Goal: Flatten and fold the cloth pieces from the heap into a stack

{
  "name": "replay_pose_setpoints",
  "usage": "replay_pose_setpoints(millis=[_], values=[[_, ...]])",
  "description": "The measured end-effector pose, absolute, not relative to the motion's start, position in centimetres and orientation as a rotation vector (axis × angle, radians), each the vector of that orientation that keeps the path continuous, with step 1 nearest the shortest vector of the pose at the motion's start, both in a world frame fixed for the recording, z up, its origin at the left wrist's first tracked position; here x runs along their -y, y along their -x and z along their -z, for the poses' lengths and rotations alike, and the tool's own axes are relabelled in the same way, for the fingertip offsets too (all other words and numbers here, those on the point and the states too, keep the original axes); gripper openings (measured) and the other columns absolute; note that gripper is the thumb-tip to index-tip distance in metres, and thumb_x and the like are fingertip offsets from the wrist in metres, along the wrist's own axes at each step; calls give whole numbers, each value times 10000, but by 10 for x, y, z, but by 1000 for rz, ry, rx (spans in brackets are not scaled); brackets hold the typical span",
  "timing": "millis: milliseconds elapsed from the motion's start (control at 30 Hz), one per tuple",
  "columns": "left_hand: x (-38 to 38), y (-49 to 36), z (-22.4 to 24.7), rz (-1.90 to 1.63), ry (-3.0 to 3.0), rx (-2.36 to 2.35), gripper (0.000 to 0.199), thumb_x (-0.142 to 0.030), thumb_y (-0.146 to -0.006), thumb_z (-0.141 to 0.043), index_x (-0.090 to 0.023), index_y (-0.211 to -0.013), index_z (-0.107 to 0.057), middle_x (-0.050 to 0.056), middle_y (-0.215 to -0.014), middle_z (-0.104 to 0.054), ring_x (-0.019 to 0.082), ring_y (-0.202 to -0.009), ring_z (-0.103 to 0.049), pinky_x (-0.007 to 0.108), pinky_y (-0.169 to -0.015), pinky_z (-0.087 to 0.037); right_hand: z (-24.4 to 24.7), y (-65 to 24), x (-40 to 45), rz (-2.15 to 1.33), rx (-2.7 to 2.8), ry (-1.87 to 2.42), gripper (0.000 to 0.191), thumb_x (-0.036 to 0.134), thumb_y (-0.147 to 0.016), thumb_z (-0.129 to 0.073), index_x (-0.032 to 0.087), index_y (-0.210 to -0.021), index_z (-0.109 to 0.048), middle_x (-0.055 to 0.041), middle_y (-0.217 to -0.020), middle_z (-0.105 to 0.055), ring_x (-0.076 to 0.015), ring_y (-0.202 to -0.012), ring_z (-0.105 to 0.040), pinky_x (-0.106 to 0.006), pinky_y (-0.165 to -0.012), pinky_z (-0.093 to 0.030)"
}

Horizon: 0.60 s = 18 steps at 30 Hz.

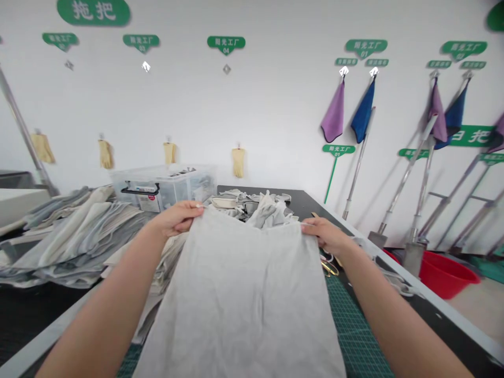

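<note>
The left hand (181, 218) pinches the far left corner of a pale grey cloth (255, 294) between thumb and fingers, and the right hand (326, 236) pinches its far right corner in the same way. The cloth hangs spread between the two hands, its far edge dipping slightly in the middle, and its lightly creased body reaches toward the near side, over a green cutting mat (356, 320) that shows on both its left and its right. Just beyond the far edge, a heap of cloth scraps (270, 210) lies on the black table (293, 197). Near the right hand, partly hidden by it and the cloth, are scissors (329, 268) with gold-coloured handles. To the left, a broad pile of grey and cream cloths (74, 231) lies in loose layers, and a clear plastic box (169, 184) with a black handle stands behind, to the left of the scraps. On the far white wall (275, 100) hang yellow gloves (238, 162), and farther right a purple rag (334, 113) and a blue rag (364, 111). A red tub (449, 273) sits right of the table, below metal poles (407, 165).
</note>
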<state>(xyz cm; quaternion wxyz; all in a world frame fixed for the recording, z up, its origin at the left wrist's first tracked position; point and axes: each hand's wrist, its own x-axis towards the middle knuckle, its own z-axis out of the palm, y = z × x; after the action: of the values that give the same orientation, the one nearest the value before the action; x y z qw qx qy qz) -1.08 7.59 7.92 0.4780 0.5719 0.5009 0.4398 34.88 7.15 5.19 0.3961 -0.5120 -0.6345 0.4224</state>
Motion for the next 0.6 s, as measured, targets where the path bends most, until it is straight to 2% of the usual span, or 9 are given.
replay_pose_setpoints(millis=[100, 167, 233, 300, 367, 433, 500, 533, 600], values=[[-116, 0, -28, -1183, -1284, -1452, 134, -238, -615, -533, -139, -688, -480, -46, -415, -439, 50, -325, -392, 145, -342, -294, -3, -336, -115, -842, 1543, 1510, 207, 341, -627, -504, 146, -695, -508, 38, -499, -448, -59, -378, -371, -182, -363, -288], [-125, -6, 1, -1210, -1274, -1523, 236, -199, -581, -555, -141, -798, -484, 12, -621, -555, 96, -499, -509, 186, -450, -381, 23, -329, -126, -771, 1547, 1542, 267, 301, -623, -511, 143, -838, -515, -10, -675, -524, -91, -509, -463, -212, -454, -366], [-116, -10, 24, -1209, -1345, -1550, 350, -200, -561, -571, -139, -894, -485, 64, -843, -570, 138, -668, -538, 231, -566, -414, 41, -322, -119, -722, 1585, 1535, 354, 278, -616, -529, 156, -947, -501, -45, -856, -532, -114, -649, -499, -243, -570, -400], [-91, -13, 42, -1116, -1554, -1502, 378, -243, -601, -540, -132, -959, -485, 92, -991, -529, 161, -778, -526, 269, -672, -410, 52, -317, -96, -691, 1684, 1492, 383, 274, -623, -535, 179, -992, -498, -51, -956, -518, -125, -732, -501, -258, -650, -401], [-56, -18, 55, -901, -1820, -1383, 336, -272, -679, -458, -138, -986, -489, 87, -1023, -518, 157, -831, -512, 290, -749, -394, 60, -313, -60, -649, 1907, 1397, 360, 296, -651, -521, 200, -998, -507, -48, -984, -524, -140, -780, -504, -266, -674, -406], [-15, -23, 67, -718, -1990, -1330, 294, -266, -700, -438, -172, -968, -515, 59, -1006, -535, 152, -870, -501, 284, -775, -394, 69, -309, -17, -592, 2215, 1229, 313, 351, -686, -499, 229, -973, -529, -34, -971, -549, -151, -831, -510, -269, -704, -411], [24, -29, 79, -648, -2170, -1288, 267, -261, -707, -447, -223, -956, -536, 31, -1025, -535, 151, -955, -464, 273, -843, -361, 84, -305, 25, -449, 2433, 1076, 364, 408, -651, -542, 272, -988, -522, -10, -1000, -558, -160, -889, -510, -264, -741, -412], [42, -32, 87, -631, -2248, -1259, 260, -269, -705, -457, -244, -948, -546, 23, -1034, -534, 151, -966, -460, 258, -848, -361, 95, -302, 44, -332, 2506, 992, 383, 443, -627, -555, 298, -980, -527, 5, -995, -573, -157, -857, -534, -248, -704, -433], [75, -38, 105, -650, -2349, -1274, 229, -284, -714, -453, -277, -911, -571, 12, -1014, -554, 151, -929, -493, 230, -805, -400, 123, -292, 76, -57, 2538, 937, 244, 402, -680, -521, 348, -916, -551, 44, -949, -608, -143, -755, -582, -231, -621, -458]])
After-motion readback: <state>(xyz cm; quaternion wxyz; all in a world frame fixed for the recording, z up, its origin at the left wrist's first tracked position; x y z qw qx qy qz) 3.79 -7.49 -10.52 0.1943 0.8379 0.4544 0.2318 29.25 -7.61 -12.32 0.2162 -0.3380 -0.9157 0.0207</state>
